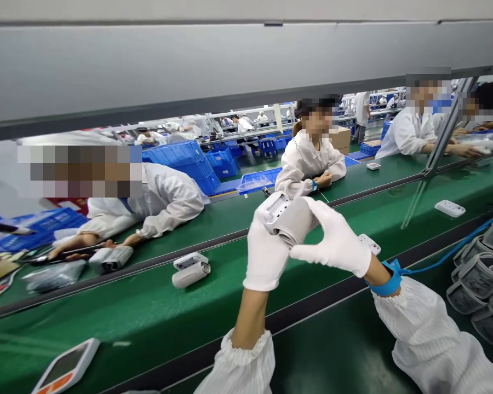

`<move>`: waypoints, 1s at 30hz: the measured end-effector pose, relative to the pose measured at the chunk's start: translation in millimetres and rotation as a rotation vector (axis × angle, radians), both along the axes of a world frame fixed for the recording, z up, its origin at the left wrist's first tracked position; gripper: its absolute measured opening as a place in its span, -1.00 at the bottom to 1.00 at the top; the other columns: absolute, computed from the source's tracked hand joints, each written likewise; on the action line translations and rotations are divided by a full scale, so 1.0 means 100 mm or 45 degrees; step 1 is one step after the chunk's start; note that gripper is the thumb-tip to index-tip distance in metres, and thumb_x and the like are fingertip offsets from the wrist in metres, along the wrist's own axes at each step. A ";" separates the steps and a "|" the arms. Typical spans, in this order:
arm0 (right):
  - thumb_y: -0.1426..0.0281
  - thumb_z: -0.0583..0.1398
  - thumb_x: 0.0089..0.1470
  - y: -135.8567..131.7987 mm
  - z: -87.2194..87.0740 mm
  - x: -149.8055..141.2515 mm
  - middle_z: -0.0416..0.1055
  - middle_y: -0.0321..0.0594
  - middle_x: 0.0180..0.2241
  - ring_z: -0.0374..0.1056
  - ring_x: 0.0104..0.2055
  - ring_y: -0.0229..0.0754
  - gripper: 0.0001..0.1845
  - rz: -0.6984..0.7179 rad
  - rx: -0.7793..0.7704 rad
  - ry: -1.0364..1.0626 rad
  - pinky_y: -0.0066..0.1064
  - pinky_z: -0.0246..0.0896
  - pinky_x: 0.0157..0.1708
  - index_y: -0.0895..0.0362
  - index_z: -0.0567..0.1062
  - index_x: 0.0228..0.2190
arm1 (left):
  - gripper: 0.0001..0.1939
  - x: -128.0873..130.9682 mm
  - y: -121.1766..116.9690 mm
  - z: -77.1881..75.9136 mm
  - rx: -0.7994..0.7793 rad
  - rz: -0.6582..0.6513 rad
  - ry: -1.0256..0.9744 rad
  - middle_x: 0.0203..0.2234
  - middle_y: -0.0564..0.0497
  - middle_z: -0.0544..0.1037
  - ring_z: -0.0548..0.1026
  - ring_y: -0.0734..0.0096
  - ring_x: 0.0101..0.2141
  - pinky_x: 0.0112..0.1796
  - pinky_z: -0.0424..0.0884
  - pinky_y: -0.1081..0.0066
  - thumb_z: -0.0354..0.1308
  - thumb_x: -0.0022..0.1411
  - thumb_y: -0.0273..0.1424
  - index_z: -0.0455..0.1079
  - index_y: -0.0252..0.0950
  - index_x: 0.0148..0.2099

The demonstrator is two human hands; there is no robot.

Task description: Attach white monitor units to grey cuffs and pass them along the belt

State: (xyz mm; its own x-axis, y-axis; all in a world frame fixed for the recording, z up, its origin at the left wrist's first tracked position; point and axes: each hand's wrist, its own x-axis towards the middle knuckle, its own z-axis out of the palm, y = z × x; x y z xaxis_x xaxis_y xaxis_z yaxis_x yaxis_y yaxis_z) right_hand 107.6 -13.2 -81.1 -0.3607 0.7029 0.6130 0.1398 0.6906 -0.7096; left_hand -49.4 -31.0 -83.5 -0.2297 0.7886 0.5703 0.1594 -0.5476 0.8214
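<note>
One white device (274, 208) with one rolled grey cuff (298, 221) is held up over a green belt (225, 295) in two white-gloved hands. The device's side is clasped closely by the left hand (265, 251); the cuff is bracketed by the curved thumb and fingers of the right hand (334, 238), with a gap left before the palm. On the belt, one orange-panelled device (68, 366), one cuffed unit (191, 270) and two white pieces (449, 208) are seen, one piece partly hidden by the right wrist, which is circled by one blue strap (388, 280). Markings on the stacked grey cuffs (482, 273) at right are too small to be read. Four white-coated co-workers (312, 150) are seen nearby across the line.
</note>
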 end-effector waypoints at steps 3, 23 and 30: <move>0.12 0.27 0.25 0.07 -0.04 0.07 0.55 -0.09 0.06 0.49 0.05 -0.02 -0.43 0.109 -0.064 0.149 -0.25 0.45 0.06 0.19 0.54 0.16 | -0.38 -0.06 -0.03 0.03 -0.127 -0.208 -0.235 0.13 -0.13 0.61 0.61 0.04 0.08 0.06 0.60 0.18 0.43 0.12 -0.22 0.43 -0.24 0.20; 0.32 0.38 0.04 0.19 -0.23 0.03 0.55 -0.14 0.15 0.51 0.18 0.05 -0.29 0.162 -0.126 0.272 -0.25 0.46 0.20 0.17 0.52 0.23 | -0.58 -0.06 -0.08 0.04 -0.252 -0.285 -0.046 0.08 -0.10 0.64 0.58 0.03 0.09 0.10 0.51 0.20 0.36 0.24 -0.19 0.60 -0.26 0.08; 0.34 0.27 0.07 0.26 -0.27 -0.01 0.65 -0.18 -0.03 0.59 0.01 0.03 -0.45 -0.061 -0.163 0.155 -0.26 0.51 0.07 0.17 0.63 0.11 | -0.49 -0.11 0.03 -0.09 -0.260 -0.314 -0.031 0.12 -0.19 0.61 0.54 -0.06 0.15 0.19 0.45 0.06 0.38 0.21 -0.20 0.56 -0.33 0.15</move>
